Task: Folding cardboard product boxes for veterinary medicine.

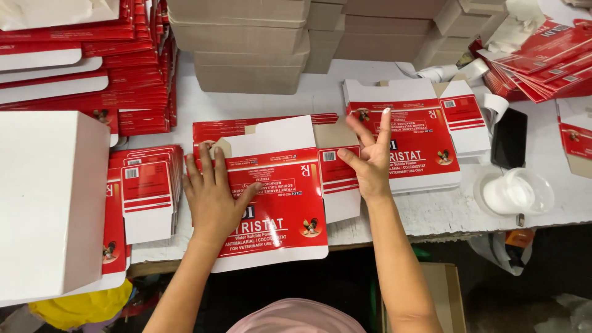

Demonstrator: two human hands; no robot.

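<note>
My left hand [213, 197] lies flat, fingers spread, on a flattened red and white carton blank [280, 185] at the table's front edge. My right hand [368, 161] hovers with fingers apart over the right flap of that blank [336, 176], its fingertips reaching a stack of similar flat red cartons [425, 142] just to the right. Neither hand grips anything.
A white box [52, 197] stands at the left beside a pile of red blanks [145, 185]. More red blanks are stacked at the back left [123, 74] and back right [542, 61]. Brown cardboard boxes [246, 49] line the back. A black phone [509, 139] and a clear round container [518, 192] sit at the right.
</note>
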